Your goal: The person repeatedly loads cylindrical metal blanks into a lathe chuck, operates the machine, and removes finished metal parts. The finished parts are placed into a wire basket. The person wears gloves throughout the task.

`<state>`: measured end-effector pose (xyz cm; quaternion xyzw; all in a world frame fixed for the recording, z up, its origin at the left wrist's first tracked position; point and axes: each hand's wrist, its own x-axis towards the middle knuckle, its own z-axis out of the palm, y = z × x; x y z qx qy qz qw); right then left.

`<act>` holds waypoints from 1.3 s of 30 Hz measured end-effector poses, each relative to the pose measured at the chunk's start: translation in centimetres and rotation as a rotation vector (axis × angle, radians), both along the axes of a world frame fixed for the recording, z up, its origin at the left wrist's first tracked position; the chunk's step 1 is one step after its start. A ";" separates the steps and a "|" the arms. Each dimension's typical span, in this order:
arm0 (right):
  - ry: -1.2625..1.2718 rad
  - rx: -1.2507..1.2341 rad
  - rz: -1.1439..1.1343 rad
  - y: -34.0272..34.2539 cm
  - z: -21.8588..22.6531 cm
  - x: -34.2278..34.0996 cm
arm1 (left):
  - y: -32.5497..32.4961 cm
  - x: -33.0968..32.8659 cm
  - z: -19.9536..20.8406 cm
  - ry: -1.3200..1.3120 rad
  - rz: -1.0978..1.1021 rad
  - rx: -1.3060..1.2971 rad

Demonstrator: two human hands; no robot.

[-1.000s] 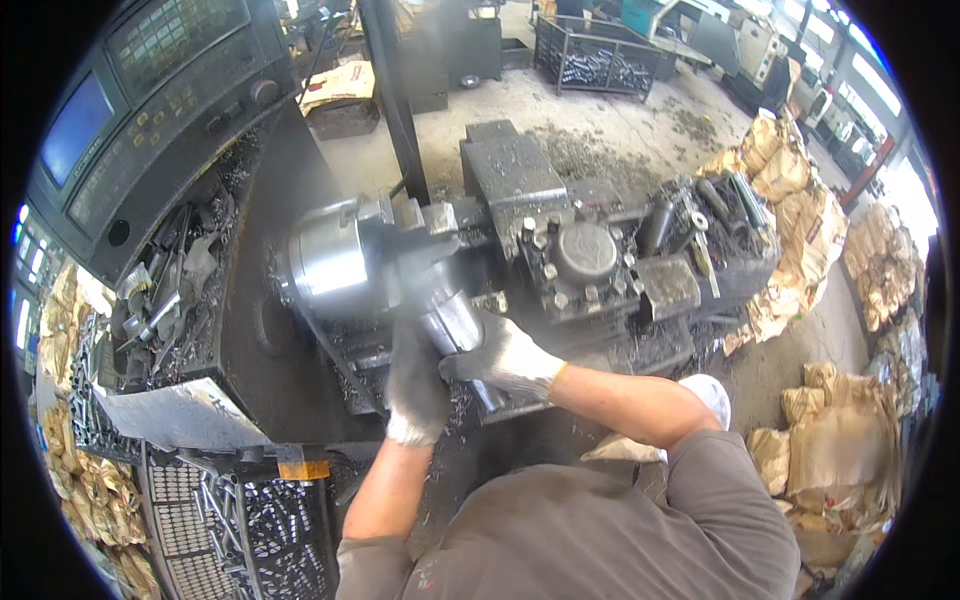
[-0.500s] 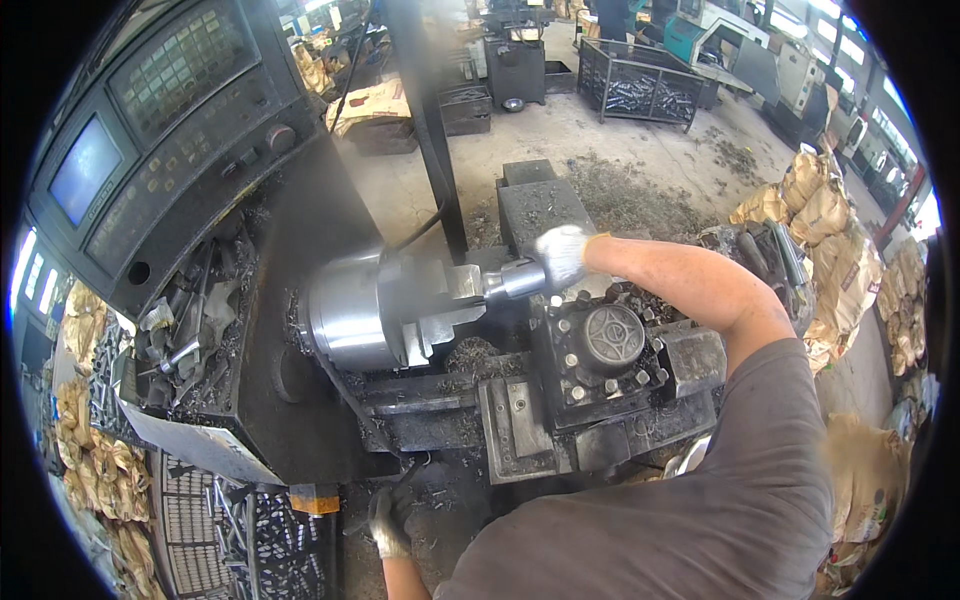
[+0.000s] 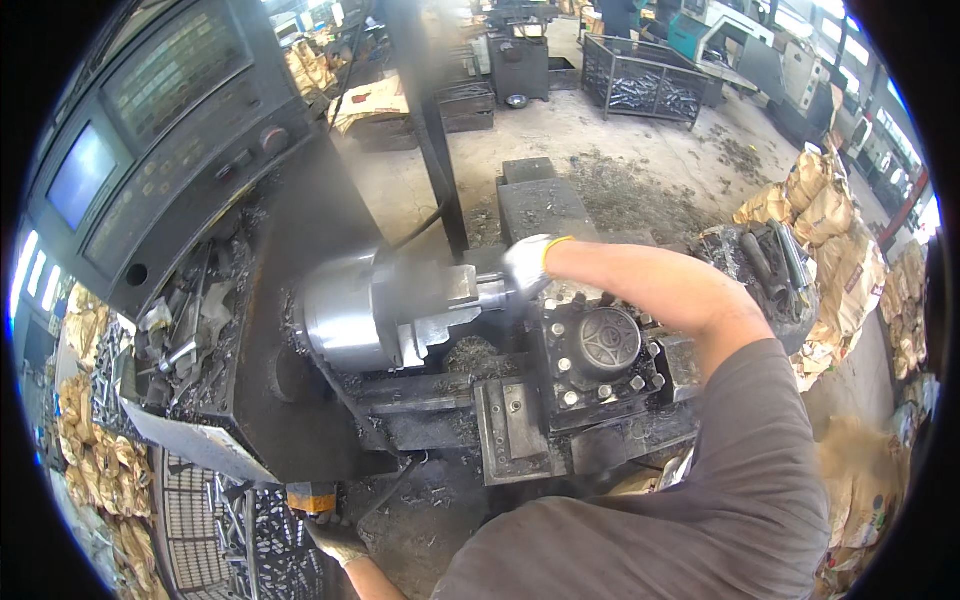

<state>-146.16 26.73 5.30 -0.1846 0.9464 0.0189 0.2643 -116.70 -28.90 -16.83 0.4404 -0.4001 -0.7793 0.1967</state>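
Observation:
My right hand (image 3: 527, 264), in a white glove with a yellow cuff, is closed round a shiny metal cylinder (image 3: 493, 290). The cylinder's left end sits between the stepped jaws (image 3: 440, 331) of a large lathe chuck (image 3: 345, 312). The hand covers its right end. Low at the left, my gloved left hand (image 3: 338, 541) is at the lower edge of a small orange-yellow and black box (image 3: 312, 497). Its fingers are dark and blurred, so their grip does not show. Below my right forearm stands the tool post (image 3: 605, 345), with several bolts round its round cap.
A control panel (image 3: 150, 150) with a lit screen rises at the left. Beneath it, a tray (image 3: 190, 345) holds tools and metal shavings. A crate of metal parts (image 3: 270, 540) lies low left. Paper sacks (image 3: 820, 220) are piled at the right, and a wire bin (image 3: 640, 85) stands at the back.
My right hand has slid left along the metal cylinder, closer to the chuck. My left hand has moved left and slightly down, from beside a dark thin rod to the orange-yellow box.

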 end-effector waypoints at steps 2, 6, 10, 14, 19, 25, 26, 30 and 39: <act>-0.032 0.060 -0.072 0.0 0.4 1.0 | -2.2 1.2 -0.8 0.079 -0.115 0.107; 0.023 -0.316 -0.176 -1.0 -2.9 -0.3 | -4.4 0.2 -1.0 0.149 -0.374 0.249; 0.216 -0.274 0.061 -0.9 -0.9 1.3 | -3.6 0.7 -2.4 -0.031 -0.227 -0.515; 0.430 -0.246 -0.176 -2.9 3.1 5.9 | -5.7 1.8 -5.6 -0.022 -0.143 -0.533; 0.810 -1.089 0.030 -4.3 4.4 21.7 | 3.5 1.4 8.7 0.019 -0.077 -1.341; 0.419 -1.198 -0.434 -8.3 -1.9 33.7 | 12.5 -12.4 25.9 0.774 -0.226 -1.929; 0.373 -1.168 -0.490 -8.2 -2.2 34.6 | 14.3 -16.1 28.3 0.742 -0.274 -1.965; 0.368 -1.100 -0.598 -6.4 -5.2 36.6 | 17.1 -30.6 33.1 0.280 -0.341 -2.098; 0.165 -1.054 -0.638 -3.4 -11.1 38.0 | 21.8 -31.4 32.7 0.425 -0.281 -2.044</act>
